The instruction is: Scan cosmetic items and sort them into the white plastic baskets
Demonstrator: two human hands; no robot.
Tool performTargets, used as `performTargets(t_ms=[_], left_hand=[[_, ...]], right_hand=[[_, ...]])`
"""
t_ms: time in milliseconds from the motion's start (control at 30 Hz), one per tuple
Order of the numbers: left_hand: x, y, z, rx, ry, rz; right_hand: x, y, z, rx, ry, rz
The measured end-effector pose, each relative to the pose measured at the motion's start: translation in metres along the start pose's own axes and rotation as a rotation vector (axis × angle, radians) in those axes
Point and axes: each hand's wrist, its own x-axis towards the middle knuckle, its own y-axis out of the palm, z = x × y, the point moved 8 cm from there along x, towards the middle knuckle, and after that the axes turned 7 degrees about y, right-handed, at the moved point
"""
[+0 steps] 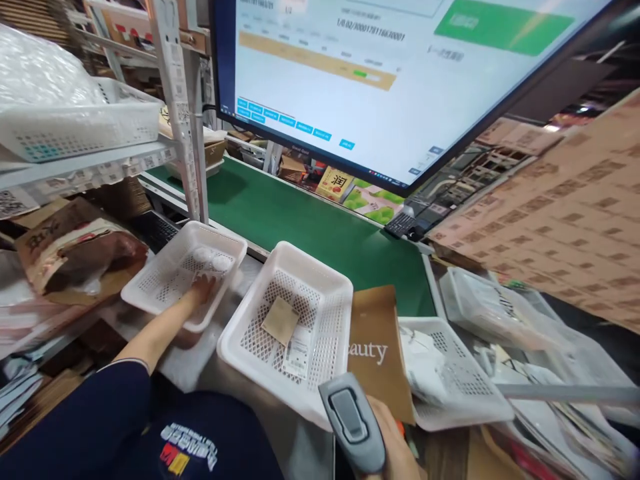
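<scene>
1. Far left: a white tray point(100, 130), loaded with clear wrap point(43, 67).
2. Next, lower down: the left basket point(165, 263), long sides slanting from near left to far right. Inside, toward the far right end: small white items point(213, 259), too blurred to name.
3. In that same basket: the left hand point(204, 288), reaching down at the near edge of the white items. Cannot tell whether pinching one or only touching. White items mostly just past the fingertips, on the far side; long axis unclear. Nearer hand by far: the left.
4. Centre: the middle basket point(330, 327), with a brown packet point(281, 320) and, just beside on the near side, a barcode slip point(297, 357).
5. Right of centre: a grey scanner point(353, 423), gripped in the right hand point(393, 437), head pointing up and left, well apart from the white items, middle basket between.
6. Behind the scanner: a brown bag point(377, 353), standing beside the right basket point(470, 407).
</scene>
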Motion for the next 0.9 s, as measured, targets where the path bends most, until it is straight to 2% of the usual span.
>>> performTargets(t_ms=[133, 200, 300, 433, 500, 600, 733, 800, 900], left_hand=[[-0.002, 0.000, 0.002, 0.018, 0.008, 0.055], [-0.006, -0.010, 0.000, -0.006, 0.015, 0.042], [-0.010, -0.038, -0.011, -0.075, 0.033, -0.032], [-0.004, -0.081, -0.049, -0.262, 0.102, -0.151], [-0.004, -0.090, -0.079, -0.401, 0.160, -0.146], [-0.016, -0.083, -0.135, -0.590, 0.266, -0.039], [-0.049, -0.055, -0.202, -0.706, 0.339, 0.114], [-0.063, -0.039, -0.226, -0.731, 0.367, 0.171], [-0.079, -0.017, -0.253, -0.745, 0.443, 0.259]], right_hand=[[0.018, 0.014, 0.029, 0.026, 0.016, 0.018], [0.023, 0.022, 0.036, 0.036, 0.018, 0.024], [0.029, 0.027, 0.047, 0.079, -0.033, 0.009], [0.043, 0.032, 0.067, 0.074, -0.070, 0.069], [0.056, 0.032, 0.082, 0.075, -0.079, 0.066], [0.077, 0.030, 0.108, 0.055, -0.100, 0.001], [0.098, 0.028, 0.127, -0.092, -0.041, -0.030], [0.104, 0.024, 0.122, -0.196, 0.047, -0.049], [0.097, 0.013, 0.100, -0.287, 0.136, -0.122]])
